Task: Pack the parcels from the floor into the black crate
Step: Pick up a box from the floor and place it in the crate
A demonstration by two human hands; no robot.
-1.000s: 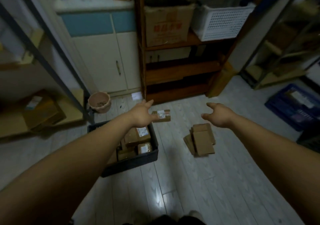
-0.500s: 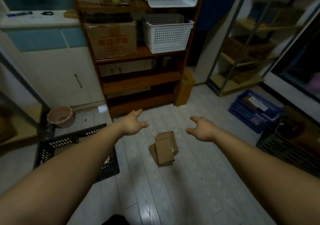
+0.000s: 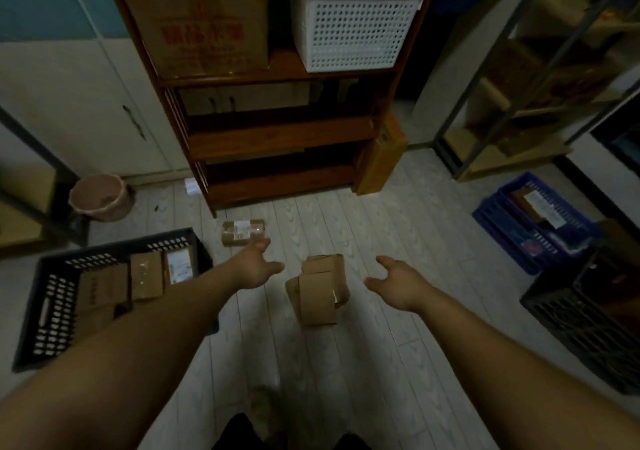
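Observation:
A small stack of brown cardboard parcels (image 3: 320, 288) lies on the pale plank floor between my two hands. My left hand (image 3: 256, 269) hovers just left of the stack, fingers spread and holding nothing. My right hand (image 3: 398, 281) hovers to the stack's right, fingers loosely apart, also holding nothing. Another brown parcel with a white label (image 3: 242, 232) lies on the floor beyond my left hand. The black crate (image 3: 52, 307) stands at the left with several parcels inside it; my left forearm crosses its near corner.
A dark wooden shelf unit (image 3: 277, 137) with a cardboard box and a white basket (image 3: 353, 23) stands behind. A pink bucket (image 3: 98, 196) sits far left. A blue crate (image 3: 530, 221) and another black crate (image 3: 588, 314) stand at the right.
The view has shifted and the parcel stack now sits lower between my hands. Both hands have come closer to it, one on each side. The labelled parcel shows again.

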